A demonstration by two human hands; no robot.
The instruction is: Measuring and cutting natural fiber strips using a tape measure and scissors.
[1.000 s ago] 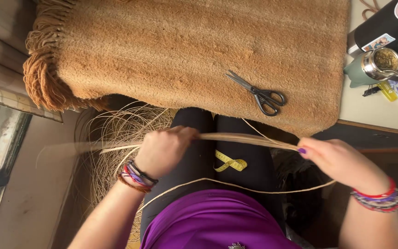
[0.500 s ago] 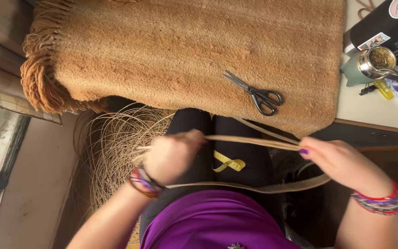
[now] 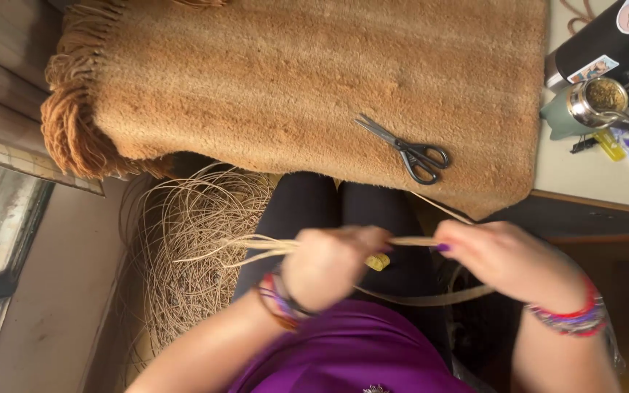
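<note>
My left hand [image 3: 329, 266] and my right hand [image 3: 507, 258] are close together above my lap, both gripping the same thin, pale reed strands [image 3: 267, 247]. The strands stick out to the left of my left hand, and a loop of them curves under both hands. My left hand is blurred. Bead bracelets circle both wrists. A loose coil of reed [image 3: 191, 255] lies on the floor to the left of my legs.
A tan fleece blanket [image 3: 314, 80] with a fringed left end covers the table ahead, with black-handled scissors [image 3: 409, 149] lying on it. At the right stand a dark bottle [image 3: 606, 44], a metal cup with a straw [image 3: 598, 98] and small items. A window is at far left.
My left hand has slid right along the strands toward my right hand, so the two hands are now nearly touching. The right hand has shifted a little left.
</note>
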